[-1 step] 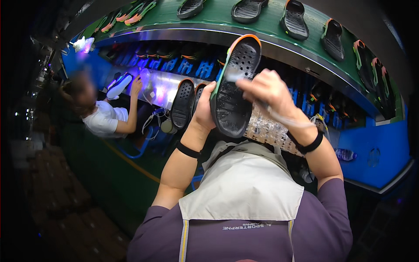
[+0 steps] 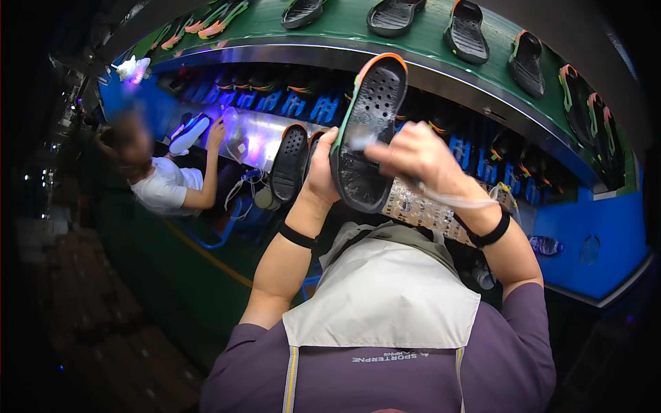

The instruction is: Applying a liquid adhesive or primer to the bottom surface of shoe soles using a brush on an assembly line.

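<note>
My left hand point(image 2: 321, 171) grips a black shoe sole point(image 2: 366, 180) by its left side, fingers out of sight behind it. The sole stands tilted up in front of me; it has an orange and green rim, rows of round holes in its upper half and a wet-looking lower half. In my closed right hand point(image 2: 425, 157), blurred by motion, is what looks like a brush with a pale head point(image 2: 359, 142), lying against the sole's middle. A thin clear tube point(image 2: 460, 202) trails from that hand past my wrist.
Two more soles point(image 2: 288, 165) lie left of my hand on the bench. Beyond, a green conveyor belt point(image 2: 420, 43) carries several soles, above a shelf of uppers on blue lasts point(image 2: 325, 108). A co-worker point(image 2: 165, 182) handles a shoe at left. A bottle point(image 2: 546, 244) lies at right.
My right hand and the pale brush head have slid down the sole, from just below the holes to its middle. The sole has shifted slightly left in my left hand.
</note>
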`<control>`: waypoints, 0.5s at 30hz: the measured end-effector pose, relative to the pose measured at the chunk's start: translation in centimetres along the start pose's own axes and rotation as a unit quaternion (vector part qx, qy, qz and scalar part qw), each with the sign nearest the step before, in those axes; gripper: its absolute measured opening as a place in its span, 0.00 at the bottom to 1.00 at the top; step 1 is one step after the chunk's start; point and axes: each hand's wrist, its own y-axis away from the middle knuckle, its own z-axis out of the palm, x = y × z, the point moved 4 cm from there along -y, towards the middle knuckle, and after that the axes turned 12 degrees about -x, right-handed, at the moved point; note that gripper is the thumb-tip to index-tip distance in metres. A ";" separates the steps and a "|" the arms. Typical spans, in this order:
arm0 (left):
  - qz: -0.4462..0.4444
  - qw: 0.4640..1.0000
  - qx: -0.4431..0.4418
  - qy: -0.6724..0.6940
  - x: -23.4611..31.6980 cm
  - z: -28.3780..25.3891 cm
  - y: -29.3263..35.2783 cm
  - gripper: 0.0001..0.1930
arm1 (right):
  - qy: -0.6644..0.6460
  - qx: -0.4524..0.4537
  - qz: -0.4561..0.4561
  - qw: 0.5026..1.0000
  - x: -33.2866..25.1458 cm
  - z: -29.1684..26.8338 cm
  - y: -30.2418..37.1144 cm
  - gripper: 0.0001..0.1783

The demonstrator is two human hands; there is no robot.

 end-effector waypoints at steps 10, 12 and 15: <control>0.046 0.995 -0.061 -0.058 -1.0 -0.1 1.5 0.39 | -0.388 0.146 0.226 0.881 3.3 0.3 2.6 0.11; 0.047 0.992 -0.086 -0.082 -1.4 0.6 1.7 0.40 | -0.372 0.145 0.332 0.854 4.8 1.4 3.1 0.12; 0.031 0.987 -0.057 -0.147 -1.9 0.4 1.7 0.45 | -0.223 0.239 0.322 0.889 5.1 1.5 3.5 0.11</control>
